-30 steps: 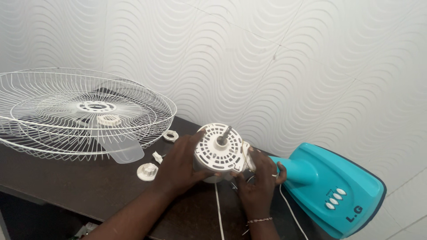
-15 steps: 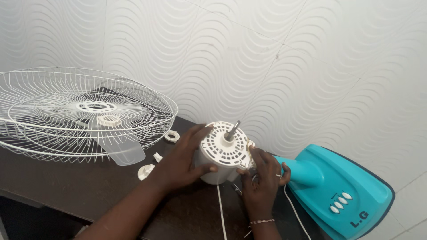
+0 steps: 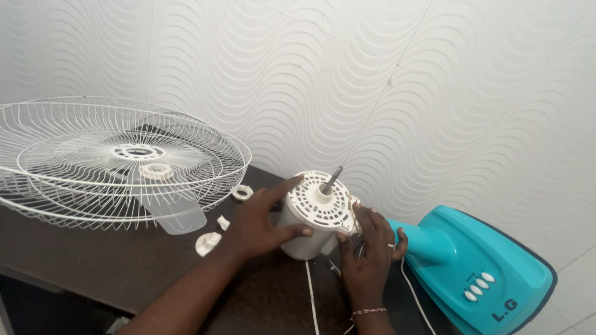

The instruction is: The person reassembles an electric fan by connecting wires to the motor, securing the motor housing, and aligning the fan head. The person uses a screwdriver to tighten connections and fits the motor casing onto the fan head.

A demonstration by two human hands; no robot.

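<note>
Fan motor (image 3: 312, 214) between both hands

Left hand (image 3: 257, 223) and right hand (image 3: 369, 254) gripping white fan motor (image 3: 313, 214), dark table (image 3: 93, 260)

No pkgs, signs or screens. Only label: small dark lettering on the teal fan base (image 3: 490, 273), near table's (image 3: 93, 267) right edge, below white buttons (image 3: 479, 286).

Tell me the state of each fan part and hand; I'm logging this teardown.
Motor housing: upright, shaft up, held.
Left hand: gripping the housing's side.
Right hand: touching the housing's other side.
Wire guards: detached, stacked.
Teal base: lying flat.
White cord: loose on table.
</note>
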